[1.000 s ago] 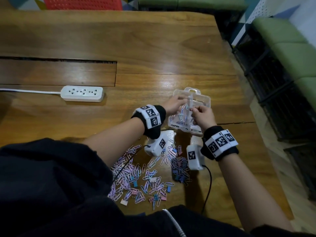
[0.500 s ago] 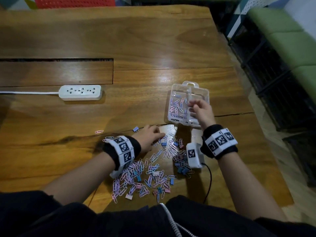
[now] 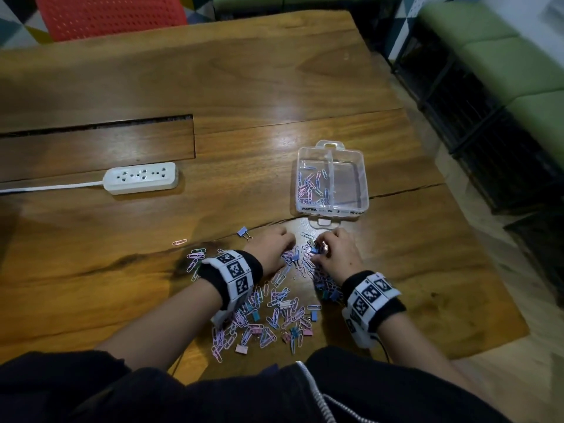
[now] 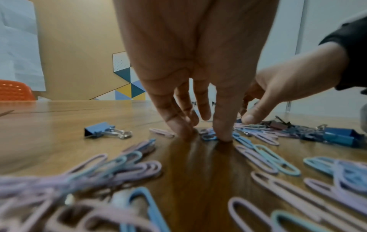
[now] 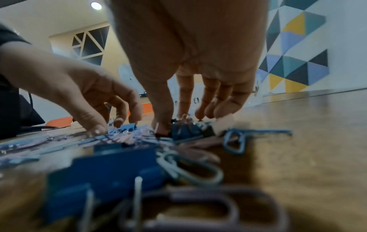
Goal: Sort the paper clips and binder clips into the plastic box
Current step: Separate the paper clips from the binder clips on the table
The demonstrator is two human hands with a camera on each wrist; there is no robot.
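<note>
The clear plastic box [image 3: 362,178] stands on the wooden table, with several paper clips [image 3: 311,186] in its left compartment. Just in front of it lies a loose heap of pink and blue paper clips and binder clips [image 3: 276,306]. My left hand [image 3: 288,244] [image 4: 202,133] points down into the heap, its straight fingertips [image 4: 223,135] pressing the table beside a blue paper clip [image 4: 208,136]. To its right, my right hand [image 3: 319,247] [image 5: 174,125] pinches a dark blue binder clip [image 5: 186,131] between thumb and forefinger.
A blue binder clip [image 3: 243,232] [image 4: 99,131] and a pink paper clip [image 3: 179,242] lie apart, left of the heap. A white power strip [image 3: 141,178] with its cable sits further left. The table's right edge is close to the box; an orange chair [image 3: 106,13] stands beyond.
Both hands have left the box and come down to the heap, the left hand first, the right hand after it. The box now stands alone on the table.
</note>
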